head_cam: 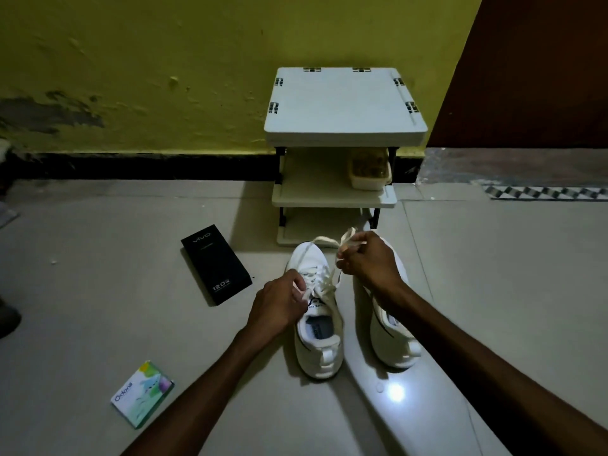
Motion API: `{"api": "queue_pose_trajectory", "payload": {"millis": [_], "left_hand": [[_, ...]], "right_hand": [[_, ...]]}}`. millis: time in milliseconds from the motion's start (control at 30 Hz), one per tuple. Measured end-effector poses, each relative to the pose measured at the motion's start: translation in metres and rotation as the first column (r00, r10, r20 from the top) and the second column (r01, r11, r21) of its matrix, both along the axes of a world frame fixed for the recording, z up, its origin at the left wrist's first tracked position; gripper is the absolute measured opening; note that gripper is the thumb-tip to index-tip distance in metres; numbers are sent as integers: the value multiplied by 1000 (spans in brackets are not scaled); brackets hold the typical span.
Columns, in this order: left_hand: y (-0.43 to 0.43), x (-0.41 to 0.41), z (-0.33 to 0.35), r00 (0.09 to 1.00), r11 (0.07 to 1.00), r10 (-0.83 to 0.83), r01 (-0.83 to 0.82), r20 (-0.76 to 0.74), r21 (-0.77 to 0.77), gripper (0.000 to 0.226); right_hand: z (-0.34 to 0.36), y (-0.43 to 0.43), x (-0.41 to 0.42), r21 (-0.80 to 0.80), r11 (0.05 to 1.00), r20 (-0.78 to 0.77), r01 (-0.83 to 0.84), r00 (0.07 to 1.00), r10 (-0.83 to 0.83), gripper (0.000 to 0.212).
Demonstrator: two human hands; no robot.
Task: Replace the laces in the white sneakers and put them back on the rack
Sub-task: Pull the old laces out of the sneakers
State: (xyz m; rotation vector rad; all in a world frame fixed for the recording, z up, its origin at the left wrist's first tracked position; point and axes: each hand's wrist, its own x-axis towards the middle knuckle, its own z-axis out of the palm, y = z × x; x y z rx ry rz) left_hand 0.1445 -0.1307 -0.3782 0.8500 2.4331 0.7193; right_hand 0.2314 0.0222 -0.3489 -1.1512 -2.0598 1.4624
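White lace-up sneaker, toe toward white plastic rack. Left hand pinches its cream lace at the eyelets; right hand clutches the bunched end nearer the toe.

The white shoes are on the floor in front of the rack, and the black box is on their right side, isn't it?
Not quite: the head view shows the black box lying to the left of the white sneakers, not the right. The sneakers do stand on the floor in front of the rack.
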Motion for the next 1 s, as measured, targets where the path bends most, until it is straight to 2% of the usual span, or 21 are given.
{"api": "queue_pose_trajectory", "payload": {"millis": [67, 133, 167, 233, 333, 400, 467, 567, 633, 700, 800, 1000], "left_hand": [[-1, 3, -1, 997, 998, -53, 55, -53, 25, 26], [1, 6, -4, 991, 996, -82, 85, -108, 28, 25], [1, 8, -5, 990, 996, -81, 85, -114, 28, 23], [3, 9, -7, 991, 997, -70, 74, -118, 27, 23], [3, 9, -9, 988, 998, -60, 63, -144, 17, 24], [3, 10, -11, 983, 998, -54, 60, -173, 27, 19], [3, 11, -12, 977, 997, -46, 56, -206, 43, 16], [3, 11, -14, 971, 997, -37, 52, -235, 62, 18], [2, 13, -14, 966, 996, -53, 69, -254, 54, 22], [3, 17, -13, 959, 996, -72, 84, -276, 32, 25], [3, 20, -8, 950, 995, -94, 101, -297, 10, 27], [5, 16, -6, 914, 984, -176, 156, -367, -83, 30]], "right_hand": [[-8, -2, 3, 111, 990, 172, -81, 983, 61, 27], [-15, -5, 7, 247, 946, 277, -208, 951, 137, 20], [-16, -9, 10, 275, 913, 326, -302, 922, 207, 13], [-17, -15, 12, 328, 805, 460, -495, 828, 322, 24], [-25, -23, 13, 421, 673, 579, -609, 751, 317, 35], [-32, -27, 14, 452, 645, 596, -617, 746, 296, 29], [-36, -28, 15, 444, 668, 567, -597, 765, 306, 24], [-42, -20, 23, 412, 762, 412, -499, 848, 333, 31], [-45, -15, 27, 331, 835, 315, -439, 886, 341, 36], [-48, -11, 28, 232, 881, 286, -413, 894, 344, 29], [-49, -8, 27, 141, 911, 280, -389, 898, 340, 15], [-51, -10, 28, 31, 937, 206, -348, 919, 335, 14]]}}
